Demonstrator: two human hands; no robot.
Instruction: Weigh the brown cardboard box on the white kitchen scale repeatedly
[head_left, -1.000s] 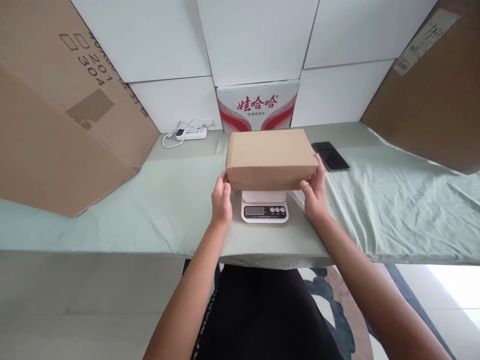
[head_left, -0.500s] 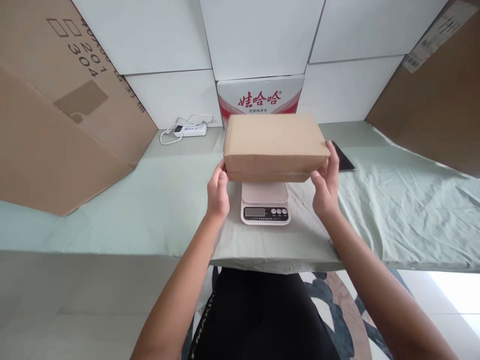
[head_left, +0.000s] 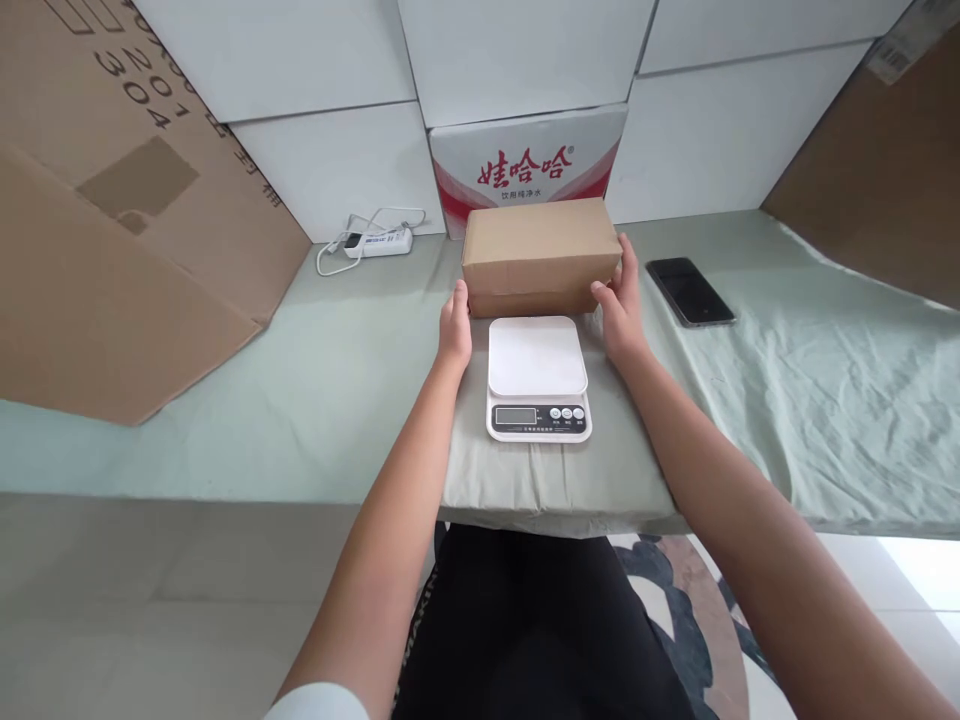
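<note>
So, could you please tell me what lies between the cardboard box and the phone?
In the head view, only the right hand on the cardboard box, then bare green cloth up to the phone.

scale display unreadable, large cardboard sheet cropped left

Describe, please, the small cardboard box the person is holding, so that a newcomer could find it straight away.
Start at the pale green cloth-covered table and find the white kitchen scale near its front edge. Directly behind the scale sits the small brown box, with the left hand and right hand at its ends. Unlike the red-and-white printed carton behind it, it is plain and unmarked.
</note>
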